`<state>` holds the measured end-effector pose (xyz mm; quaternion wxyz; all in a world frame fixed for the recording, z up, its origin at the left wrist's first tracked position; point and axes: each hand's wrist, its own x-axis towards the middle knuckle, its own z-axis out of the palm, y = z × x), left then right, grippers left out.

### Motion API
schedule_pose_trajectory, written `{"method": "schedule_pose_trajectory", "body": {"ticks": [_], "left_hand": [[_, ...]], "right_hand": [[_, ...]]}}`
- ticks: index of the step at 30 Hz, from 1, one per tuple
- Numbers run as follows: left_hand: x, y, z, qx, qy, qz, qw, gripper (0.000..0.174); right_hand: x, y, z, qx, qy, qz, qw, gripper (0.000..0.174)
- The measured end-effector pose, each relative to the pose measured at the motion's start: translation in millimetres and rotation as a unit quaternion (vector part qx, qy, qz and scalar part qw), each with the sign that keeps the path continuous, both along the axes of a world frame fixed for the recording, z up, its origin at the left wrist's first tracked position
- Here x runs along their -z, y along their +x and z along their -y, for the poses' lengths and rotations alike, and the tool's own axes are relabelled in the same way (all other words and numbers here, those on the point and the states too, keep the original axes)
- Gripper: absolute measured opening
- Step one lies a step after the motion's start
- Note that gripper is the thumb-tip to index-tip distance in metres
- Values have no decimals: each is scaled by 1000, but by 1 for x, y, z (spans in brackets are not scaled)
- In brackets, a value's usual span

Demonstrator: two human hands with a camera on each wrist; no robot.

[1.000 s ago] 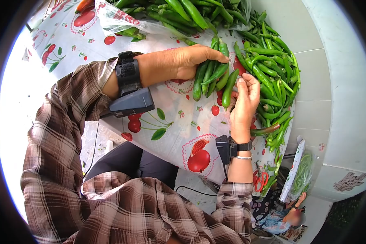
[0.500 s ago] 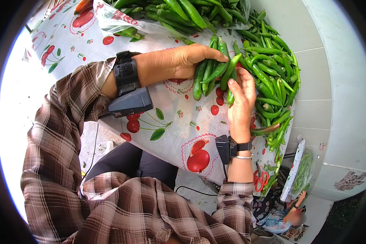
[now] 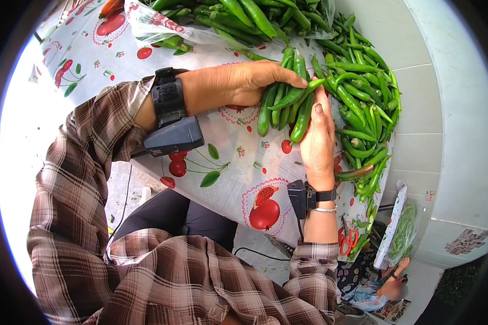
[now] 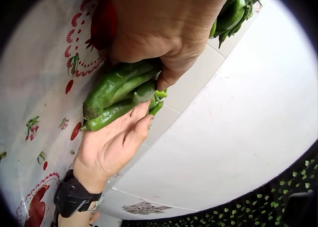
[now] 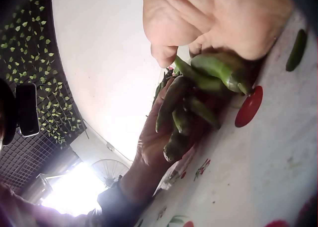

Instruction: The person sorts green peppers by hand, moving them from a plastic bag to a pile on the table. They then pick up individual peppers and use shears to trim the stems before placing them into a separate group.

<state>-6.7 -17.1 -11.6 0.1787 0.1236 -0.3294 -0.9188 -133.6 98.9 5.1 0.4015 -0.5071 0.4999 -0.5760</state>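
Observation:
In the head view my left hand (image 3: 252, 81) grips a bunch of long green chili peppers (image 3: 267, 111), thumb across the top and tips hanging toward me. Against the right side of that bunch lies my right hand (image 3: 317, 143), its fingers straight and pointing away from me. One pepper (image 3: 302, 120) lies between the bunch and the right palm. From the left wrist view, the right palm (image 4: 107, 150) shows beneath the gripped peppers (image 4: 107, 95). The right wrist view has the right hand (image 5: 213, 21) over two peppers at the bunch's edge.
Loose green peppers (image 3: 363, 108) are heaped along the table's right edge. A plastic bag (image 3: 162, 24) of larger peppers lies at the far side. Red-handled scissors (image 3: 348, 242) rest near the right corner of the patterned tablecloth (image 3: 228, 189). Another person (image 3: 374, 292) sits beyond.
My right hand has moved its pepper up against the bunch, and its fingers have straightened alongside. My left hand keeps its hold in nearly the same place.

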Motion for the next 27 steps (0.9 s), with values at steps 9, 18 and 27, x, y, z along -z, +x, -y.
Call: {"method": "schedule_pose_trajectory", "body": {"ticks": [9, 18, 27], "left_hand": [[-7, 1, -5, 44, -21, -61, 997, 35], [-9, 3, -9, 25, -46, -29, 998, 42], [-9, 4, -9, 27, -64, -8, 998, 46]], "right_hand": [[-17, 14, -1, -31, 9, -97, 995, 72], [-26, 12, -6, -60, 34, -100, 993, 75], [-26, 7, -7, -105, 2, -72, 992, 76]]}}
